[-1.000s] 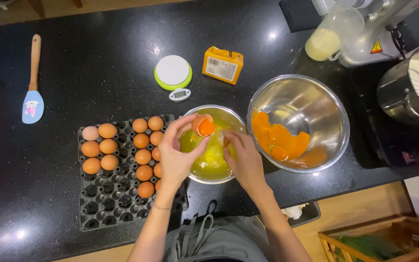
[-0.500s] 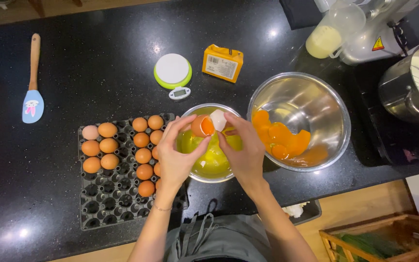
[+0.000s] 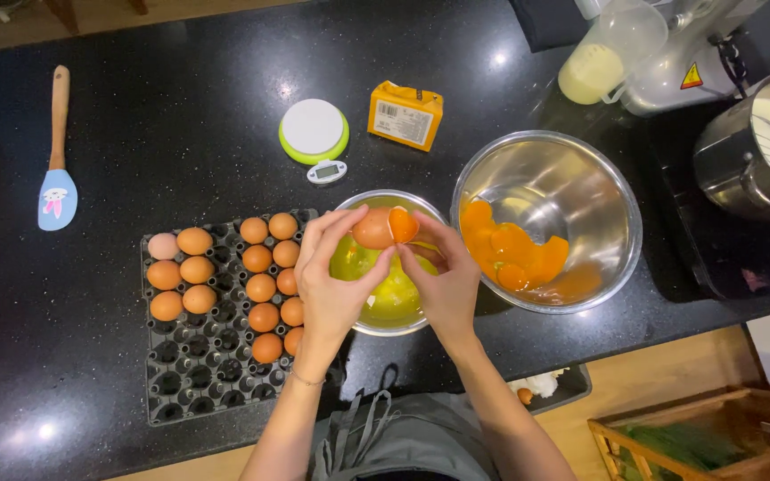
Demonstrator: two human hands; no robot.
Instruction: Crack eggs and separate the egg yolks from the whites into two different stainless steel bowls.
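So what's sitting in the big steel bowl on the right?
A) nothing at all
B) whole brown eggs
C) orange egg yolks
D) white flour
C: the big steel bowl holds several orange egg yolks pooled on its bottom, while the whole brown eggs sit in the black tray to the left.

Orange rectangular carton with white label lying at 12 o'clock on the black counter, small white oval display just at its 8 o'clock, yellow-red triangular warning sticker on grey machine at 2 o'clock.
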